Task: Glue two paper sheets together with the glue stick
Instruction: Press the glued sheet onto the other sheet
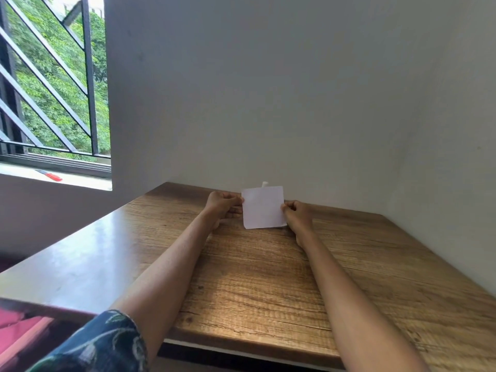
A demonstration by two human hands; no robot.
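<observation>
**Observer:** Entry. The paper (pixel 263 207) is held upright near the far edge of the wooden table (pixel 268 277), close to the wall (pixel 295 89). Your left hand (pixel 222 208) pinches its left edge and your right hand (pixel 296 214) pinches its right edge. Both grips are closed on the sheet. Its lower edge looks to be at or just above the tabletop; contact cannot be confirmed.

**Operator:** One sheet or two?

**Observer:** Cannot tell. It reads as a single white square; a second sheet behind it would be hidden. Its sides are nearly equal, so there is no marked long axis. It spans straight across between your two hands.

**Operator:** And the glue stick?

**Observer:** A small white tip (pixel 265 184) shows just over the top edge of the paper, so the object stands directly behind it, towards the wall. Probably the glue stick; most of it is hidden.

**Operator:** Which hand goes for it?

**Observer:** Judgement: it sits about midway between your hands, so neither is clearly nearer. You would need to free one hand and reach past the sheet, the other hand keeping the paper.
</observation>
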